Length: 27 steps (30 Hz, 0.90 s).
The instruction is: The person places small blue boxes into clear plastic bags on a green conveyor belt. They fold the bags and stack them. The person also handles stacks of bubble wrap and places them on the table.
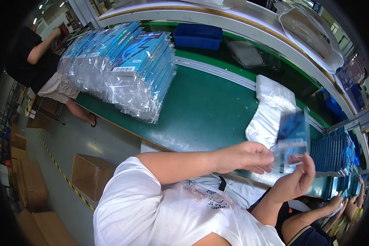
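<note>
A flat blue box (290, 128) in a clear plastic bag stands tilted above the right part of the green bench, blurred by motion. My right hand (300, 177) pinches the lower, open-looking end of the clear bag (293, 158) between thumb and fingers. Close by, my left hand (250, 158) is closed at the bag's left lower edge, its fingertips pressed together; the bag's film there is hard to make out. Behind the box lies a pile of empty clear bags (270, 108). Tall rows of bagged blue boxes (137, 53) stand at the left of the bench.
A green workbench (205, 102) runs across. Stacked blue boxes (334, 151) stand at the right. A blue bin (197, 36) sits at the back, below a shelf (250, 20). Other people work at far left and lower right. An open carton (92, 176) is on the floor.
</note>
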Motion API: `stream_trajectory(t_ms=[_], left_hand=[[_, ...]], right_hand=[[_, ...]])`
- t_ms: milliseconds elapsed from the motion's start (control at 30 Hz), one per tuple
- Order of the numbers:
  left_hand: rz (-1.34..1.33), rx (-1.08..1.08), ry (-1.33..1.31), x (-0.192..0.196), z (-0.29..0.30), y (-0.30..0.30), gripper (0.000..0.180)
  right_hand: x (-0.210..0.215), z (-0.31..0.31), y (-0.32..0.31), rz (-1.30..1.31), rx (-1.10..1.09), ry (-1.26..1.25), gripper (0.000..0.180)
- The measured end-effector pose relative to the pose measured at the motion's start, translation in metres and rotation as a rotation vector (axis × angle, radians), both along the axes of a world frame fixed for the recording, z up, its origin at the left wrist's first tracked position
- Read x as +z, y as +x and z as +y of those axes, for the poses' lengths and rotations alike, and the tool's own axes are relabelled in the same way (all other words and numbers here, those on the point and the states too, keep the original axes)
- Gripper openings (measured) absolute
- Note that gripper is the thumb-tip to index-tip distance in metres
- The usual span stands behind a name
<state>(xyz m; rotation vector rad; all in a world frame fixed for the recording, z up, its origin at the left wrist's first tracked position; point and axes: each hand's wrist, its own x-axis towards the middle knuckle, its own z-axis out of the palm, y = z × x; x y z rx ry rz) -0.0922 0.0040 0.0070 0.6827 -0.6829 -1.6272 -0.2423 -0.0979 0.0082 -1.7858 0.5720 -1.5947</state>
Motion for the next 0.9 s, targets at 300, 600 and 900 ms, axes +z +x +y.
stream_trajectory(t_ms=[300, 600, 900], left_hand=[[0.046, 0.121, 0.047, -0.009, 0.019, 0.017, 0.045], [-1.079, 1.314, -0.306, 0.096, 0.090, 0.090, 0.047], [-2.197, 1.197, 0.281, 0.092, 0.120, 0.148, 0.041]], right_hand=[[0.028, 0.036, 0.041, 0.406, 0.840, -0.182, 0.029], [0.019, 0.009, 0.023, 0.268, 0.865, 0.025, 0.046], [-0.008, -0.014, 0.002, 0.328, 0.690, 0.241, 0.029]])
